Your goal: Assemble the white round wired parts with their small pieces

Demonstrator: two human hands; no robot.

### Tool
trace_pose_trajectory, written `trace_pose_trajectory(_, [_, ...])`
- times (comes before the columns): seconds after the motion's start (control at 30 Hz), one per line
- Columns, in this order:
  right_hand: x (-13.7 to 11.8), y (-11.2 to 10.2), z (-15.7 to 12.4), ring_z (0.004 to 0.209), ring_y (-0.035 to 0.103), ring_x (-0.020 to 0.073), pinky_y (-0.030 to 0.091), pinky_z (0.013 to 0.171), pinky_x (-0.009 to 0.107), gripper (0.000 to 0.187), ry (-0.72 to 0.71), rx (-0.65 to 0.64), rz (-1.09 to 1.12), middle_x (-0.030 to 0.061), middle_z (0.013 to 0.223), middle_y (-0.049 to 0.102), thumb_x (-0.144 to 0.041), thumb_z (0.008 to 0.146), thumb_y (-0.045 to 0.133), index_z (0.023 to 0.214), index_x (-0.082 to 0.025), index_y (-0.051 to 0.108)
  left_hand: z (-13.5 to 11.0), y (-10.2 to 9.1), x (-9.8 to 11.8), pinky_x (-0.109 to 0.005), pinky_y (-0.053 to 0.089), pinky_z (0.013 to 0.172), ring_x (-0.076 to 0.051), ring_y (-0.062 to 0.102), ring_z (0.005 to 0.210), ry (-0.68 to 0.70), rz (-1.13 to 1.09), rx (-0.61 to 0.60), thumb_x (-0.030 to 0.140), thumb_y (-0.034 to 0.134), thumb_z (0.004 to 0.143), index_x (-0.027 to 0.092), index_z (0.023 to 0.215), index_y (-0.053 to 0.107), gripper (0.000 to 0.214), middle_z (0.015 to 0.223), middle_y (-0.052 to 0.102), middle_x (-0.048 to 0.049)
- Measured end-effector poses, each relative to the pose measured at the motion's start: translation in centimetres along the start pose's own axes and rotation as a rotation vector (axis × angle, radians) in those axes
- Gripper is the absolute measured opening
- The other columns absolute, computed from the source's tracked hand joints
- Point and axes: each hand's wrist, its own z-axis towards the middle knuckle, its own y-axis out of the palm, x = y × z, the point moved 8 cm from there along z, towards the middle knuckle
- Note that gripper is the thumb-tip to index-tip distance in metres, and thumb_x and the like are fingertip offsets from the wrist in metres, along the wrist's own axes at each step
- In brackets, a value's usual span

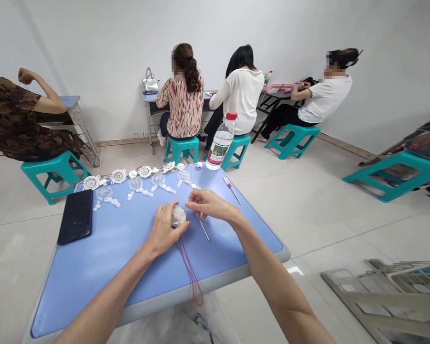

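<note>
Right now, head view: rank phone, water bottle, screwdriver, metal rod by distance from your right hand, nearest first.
From the right hand:
1. Metal rod: just below the hand.
2. Screwdriver: to the hand's right.
3. Water bottle: straight ahead, at the far edge.
4. Phone: far left.

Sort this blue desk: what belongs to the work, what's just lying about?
Part of the work: left hand, right hand, pale round plastic piece, thin red cord, thin metal rod, white plastic discs with red wires, clear plastic domes.

Just lying about: black smartphone, clear plastic bottle with red cap, slim red-handled tool.
</note>
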Motion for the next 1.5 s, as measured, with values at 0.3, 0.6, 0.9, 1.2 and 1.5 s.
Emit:
trace_pose_trajectory(0.3, [0.9, -1.7, -0.3, 0.066, 0.065, 0.0201, 0.038, 0.057, 0.027, 0.034, 0.162, 0.165, -0.673, 0.0052, 0.066, 0.067, -0.051, 0.083, 0.061, 0.07, -0.021, 0.061, 0.0, 0.5, 0.5, -0.042, 0.034, 0.088, -0.029, 0.047, 0.102, 0.061, 0.235, -0.09, 0.041, 0.062, 0.085, 0.022, 0.12, 0.055, 0.04, 0.109, 0.061, -0.0089])
trace_pose_trajectory(0.6, [0.8, -1.2, -0.1, 0.082, 0.065, 0.0255, 0.035, 0.06, 0.029, 0.016, 0.162, 0.203, -0.74, 0.0086, 0.076, 0.069, -0.035, 0.082, 0.06, 0.076, -0.02, 0.063, 0.1, 0.7, 0.6, -0.041, 0.033, 0.088, -0.028, 0.046, 0.105, 0.056, 0.333, -0.116, 0.044, 0.073, 0.076, 0.023, 0.118, 0.052, 0.051, 0.112, 0.059, -0.0075])
trace_pose_trajectory(0.9, [1.0, -1.0, 0.0, 0.055, 0.062, 0.0161, 0.043, 0.058, 0.026, 0.019, 0.129, 0.174, -0.496, -0.0016, 0.062, 0.066, -0.028, 0.086, 0.054, 0.103, -0.021, 0.051, 0.5, -0.2, -0.3, -0.044, 0.034, 0.096, -0.03, 0.047, 0.111, 0.039, 0.068, -0.082, 0.041, 0.081, 0.068, 0.027, 0.124, 0.058, 0.062, 0.114, 0.063, -0.0076])
trace_pose_trajectory(1.2, [0.2, -0.7, 0.3, 0.054, 0.059, 0.0127, 0.047, 0.046, 0.023, 0.034, -0.021, 0.134, 0.237, -0.0048, 0.063, 0.058, -0.039, 0.082, 0.063, 0.109, -0.022, 0.051, 0.6, -0.5, 0.3, -0.042, 0.039, 0.092, -0.03, 0.048, 0.106, 0.062, 0.074, -0.129, 0.041, 0.077, 0.072, 0.024, 0.115, 0.06, 0.049, 0.11, 0.063, -0.0076])
trace_pose_trajectory(1.5, [0.8, -1.4, 1.0, 0.066, 0.063, 0.0115, 0.053, 0.059, 0.024, 0.048, -0.085, 0.26, 0.901, -0.0043, 0.074, 0.063, -0.036, 0.067, 0.08, 0.102, -0.023, 0.05, 0.5, 0.3, 0.3, -0.043, 0.038, 0.092, -0.028, 0.046, 0.105, 0.059, 0.297, -0.169, 0.044, 0.073, 0.075, 0.022, 0.116, 0.054, 0.051, 0.113, 0.061, -0.007])
